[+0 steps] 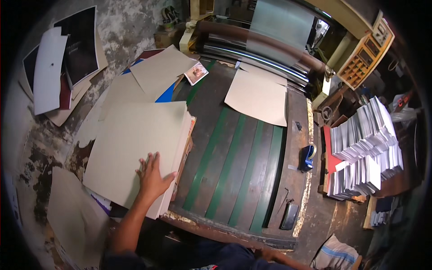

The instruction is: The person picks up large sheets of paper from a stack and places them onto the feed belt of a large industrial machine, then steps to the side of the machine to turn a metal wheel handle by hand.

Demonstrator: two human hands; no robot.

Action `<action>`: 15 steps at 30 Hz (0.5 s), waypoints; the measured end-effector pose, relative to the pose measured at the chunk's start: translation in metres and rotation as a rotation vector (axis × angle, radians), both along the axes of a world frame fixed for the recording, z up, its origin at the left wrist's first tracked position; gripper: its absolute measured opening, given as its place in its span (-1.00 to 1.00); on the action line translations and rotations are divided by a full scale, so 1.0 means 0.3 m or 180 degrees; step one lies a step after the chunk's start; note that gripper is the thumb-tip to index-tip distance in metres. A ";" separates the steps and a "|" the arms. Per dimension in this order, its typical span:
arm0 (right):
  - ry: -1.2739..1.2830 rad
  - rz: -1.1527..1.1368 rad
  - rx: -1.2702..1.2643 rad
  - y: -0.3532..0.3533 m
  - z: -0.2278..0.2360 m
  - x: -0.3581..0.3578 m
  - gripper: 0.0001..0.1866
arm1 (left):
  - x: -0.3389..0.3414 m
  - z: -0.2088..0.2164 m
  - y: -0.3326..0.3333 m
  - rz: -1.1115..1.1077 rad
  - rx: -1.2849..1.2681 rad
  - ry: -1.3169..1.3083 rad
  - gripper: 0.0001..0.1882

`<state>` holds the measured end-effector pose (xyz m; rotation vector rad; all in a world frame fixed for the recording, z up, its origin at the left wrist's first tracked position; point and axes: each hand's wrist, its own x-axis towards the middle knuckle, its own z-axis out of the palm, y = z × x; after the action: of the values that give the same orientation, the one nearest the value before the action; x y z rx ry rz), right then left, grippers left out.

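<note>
My left hand [155, 177] lies flat on the top sheet of a thick stack of beige paper sheets [130, 139], its fingers spread and the thumb near the stack's right edge. At the bottom of the view, only part of my right hand [269, 255] shows by the table's front edge; its fingers cannot be made out. Beyond the stack, a beige sheet [258, 96] lies on the feed table [238, 153] with green belts. That sheet's far end reaches toward the rollers [261, 58] of a machine.
More loose sheets [162, 69] and a small picture card [196, 74] lie behind the stack. A blue tape dispenser [308, 158] and a dark phone-like object [289, 217] rest on the table's right side. Piled paper bundles [362, 130] stand farther right, below a control panel [366, 56].
</note>
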<state>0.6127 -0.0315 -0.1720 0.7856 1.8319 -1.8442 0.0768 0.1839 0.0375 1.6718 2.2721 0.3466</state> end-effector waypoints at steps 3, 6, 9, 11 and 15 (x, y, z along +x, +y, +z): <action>-0.0305 0.0043 0.0294 0.128 0.009 -0.110 -0.67 | -0.029 0.027 0.006 -0.0077 0.0020 0.0123 -0.11; 0.0183 0.0212 0.0713 0.334 0.025 -0.211 -0.67 | -0.088 0.012 0.043 -0.0273 0.0337 -0.0157 -0.34; 0.0559 -0.0550 0.0985 0.497 0.170 -0.364 -0.61 | -0.147 0.088 0.028 -0.0534 0.0577 0.0030 -0.61; 0.0567 -0.1594 0.0806 0.524 0.332 -0.499 -0.52 | -0.111 0.138 -0.008 -0.0742 0.1390 0.0537 -0.74; 0.1942 -0.2681 -0.0651 0.572 0.587 -0.649 -0.39 | 0.134 0.176 -0.114 -0.0990 0.1589 0.0848 -0.77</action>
<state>0.4180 0.1400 0.0039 1.1102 1.7007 -3.0253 0.1171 0.1496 0.0901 2.4112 2.1649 0.6965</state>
